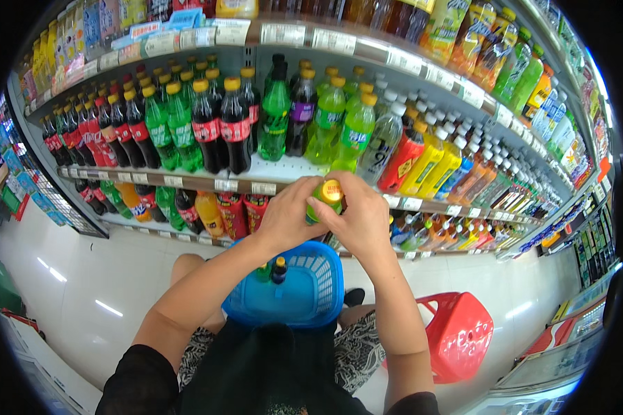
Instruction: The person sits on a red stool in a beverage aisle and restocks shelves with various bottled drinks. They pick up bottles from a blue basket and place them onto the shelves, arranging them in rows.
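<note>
Both my hands are around a green soda bottle point(316, 211) with a yellow cap, in front of the drinks shelf. My left hand point(289, 213) grips it from the left, and my right hand point(361, 215) from the right, its thumb across the side below the cap. Fingers hide much of the bottle. Below my wrists a blue plastic basket point(335, 306) sits between my knees. In its far left part stand a small dark bottle point(279, 272) and a green bottle point(263, 272), partly behind my left forearm.
Shelf rows of soda bottles point(228, 129) run across the front, with a price-tag rail point(226, 185) below them. Lime-green bottles point(354, 132) stand just beyond my hands. A red plastic stool point(464, 337) is at my right. A wire mesh panel point(65, 181) stands at the left shelf end.
</note>
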A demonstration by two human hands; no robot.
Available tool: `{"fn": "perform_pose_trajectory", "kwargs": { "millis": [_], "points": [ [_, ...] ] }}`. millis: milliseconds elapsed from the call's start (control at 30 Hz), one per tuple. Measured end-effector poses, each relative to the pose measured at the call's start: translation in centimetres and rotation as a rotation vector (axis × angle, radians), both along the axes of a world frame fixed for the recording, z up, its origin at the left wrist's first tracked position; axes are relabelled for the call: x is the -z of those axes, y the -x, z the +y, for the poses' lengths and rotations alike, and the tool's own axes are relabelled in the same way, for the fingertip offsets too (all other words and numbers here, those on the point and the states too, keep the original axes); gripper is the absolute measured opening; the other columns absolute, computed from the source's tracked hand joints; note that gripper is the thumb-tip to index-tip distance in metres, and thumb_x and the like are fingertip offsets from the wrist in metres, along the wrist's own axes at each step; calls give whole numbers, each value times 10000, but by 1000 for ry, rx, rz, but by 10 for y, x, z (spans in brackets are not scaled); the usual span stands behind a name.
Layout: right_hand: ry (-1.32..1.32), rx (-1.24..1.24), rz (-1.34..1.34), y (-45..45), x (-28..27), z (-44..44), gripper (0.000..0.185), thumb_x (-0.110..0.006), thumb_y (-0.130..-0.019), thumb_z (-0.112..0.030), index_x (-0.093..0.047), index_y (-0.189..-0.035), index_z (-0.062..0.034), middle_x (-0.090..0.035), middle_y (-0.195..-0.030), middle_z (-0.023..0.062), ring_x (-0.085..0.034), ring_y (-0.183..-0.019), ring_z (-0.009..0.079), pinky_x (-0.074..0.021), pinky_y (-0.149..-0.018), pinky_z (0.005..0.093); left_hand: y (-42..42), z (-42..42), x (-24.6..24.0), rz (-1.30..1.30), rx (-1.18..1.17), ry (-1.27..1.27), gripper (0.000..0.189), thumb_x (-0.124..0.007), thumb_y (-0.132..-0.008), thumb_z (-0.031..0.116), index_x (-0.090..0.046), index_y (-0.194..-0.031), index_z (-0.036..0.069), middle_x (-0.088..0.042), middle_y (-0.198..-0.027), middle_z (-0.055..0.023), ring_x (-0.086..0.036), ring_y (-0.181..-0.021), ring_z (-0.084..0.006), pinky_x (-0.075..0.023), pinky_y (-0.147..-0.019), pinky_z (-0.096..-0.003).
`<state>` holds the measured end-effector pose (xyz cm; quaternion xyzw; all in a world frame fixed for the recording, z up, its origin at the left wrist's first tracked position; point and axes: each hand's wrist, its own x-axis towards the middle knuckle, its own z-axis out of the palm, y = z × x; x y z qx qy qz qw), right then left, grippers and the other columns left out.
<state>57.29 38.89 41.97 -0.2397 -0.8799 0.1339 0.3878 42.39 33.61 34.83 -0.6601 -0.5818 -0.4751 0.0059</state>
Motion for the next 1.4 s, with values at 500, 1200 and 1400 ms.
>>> {"fn": "perform_pose_trajectory", "kwargs": {
  "millis": [500, 1200, 1400],
  "points": [
    [343, 175, -492, 3, 294, 29, 267, -732, -744, -297, -667, -884, -78, -686, -725, 168, -680, -659, 338, -548, -586, 456, -14, -6, 253, -224, 123, 1030, 749, -626, -945, 274, -211, -1530, 56, -557, -1309, -243, -654, -965, -389, -527, -810, -447],
    [686, 166, -659, 21, 415, 37, 393, -676, -862, -229, -595, -1222, -94, -665, -1087, 199, -673, -925, 397, -558, -766, 501, -11, 1, 324, -376, 181, 1304, 848, -567, -953, 266, -22, -1567, 53, -234, -1584, -223, -323, -1422, -368, -333, -1136, -412],
    [661, 209, -778, 33, 371, 34, 413, -716, -821, -244, -628, -1196, -95, -676, -1091, 189, -670, -945, 390, -561, -762, 482, 12, -5, 301, -371, 193, 1264, 793, -586, -944, 289, -142, -1555, 47, -246, -1572, -246, -293, -1435, -381, -299, -1150, -418]
  ]
}}
